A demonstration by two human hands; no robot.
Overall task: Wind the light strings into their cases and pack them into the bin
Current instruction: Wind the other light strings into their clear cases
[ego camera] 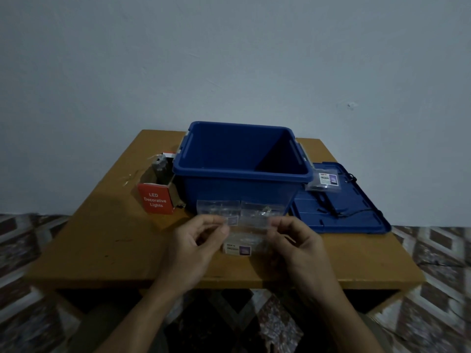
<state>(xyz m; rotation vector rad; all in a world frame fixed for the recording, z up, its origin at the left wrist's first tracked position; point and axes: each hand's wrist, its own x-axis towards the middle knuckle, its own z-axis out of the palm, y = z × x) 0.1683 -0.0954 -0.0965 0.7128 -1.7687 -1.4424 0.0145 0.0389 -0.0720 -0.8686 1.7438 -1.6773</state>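
Clear case [239, 212] pinched at both ends by left hand [193, 245] and right hand [295, 245], lower centre of frame, just before blue bin [242, 174]. Risk judged: slick plastic lost from fingertip pinch, contents spilled and tangled, second packet [238, 248] beneath knocked.

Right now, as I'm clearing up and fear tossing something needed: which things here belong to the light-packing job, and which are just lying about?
Job: clear case pinched by left hand and right hand; second clear case beneath; blue bin; bin lid; packet and black cord on it; red LED lights box.
Just there: wooden table, patterned floor.
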